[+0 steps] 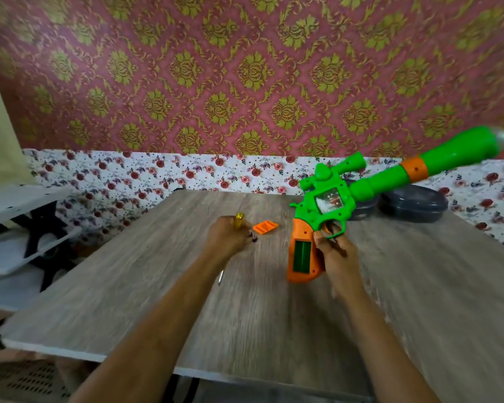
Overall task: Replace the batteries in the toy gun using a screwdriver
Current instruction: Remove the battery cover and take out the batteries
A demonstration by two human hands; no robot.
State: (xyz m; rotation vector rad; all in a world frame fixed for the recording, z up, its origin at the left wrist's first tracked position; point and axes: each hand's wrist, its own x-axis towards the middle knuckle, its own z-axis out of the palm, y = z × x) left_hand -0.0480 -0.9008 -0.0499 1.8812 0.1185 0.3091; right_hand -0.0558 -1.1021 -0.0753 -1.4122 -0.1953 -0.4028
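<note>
Over a grey wood-grain table (163,286), the right hand (336,257) grips the toy gun (358,196) by its orange handle, one finger through the trigger guard. Gun held clear of the table, green barrel slanting up and away to the right, scope on top. Battery bay in the handle stands open, a green hollow (301,255) facing the camera; whether cells sit inside cannot be told. Left hand (227,237) is clenched around the screwdriver (239,220): yellow handle pokes out above the knuckles, the metal tip shows below the wrist. Orange battery cover (265,227) lies flat on the table just beside the left hand, between it and the gun handle. Two dark lidded containers (413,207) sit at the table's far right edge, behind the gun. Patterned red-and-gold wall (245,68) behind; picture blurred.
</note>
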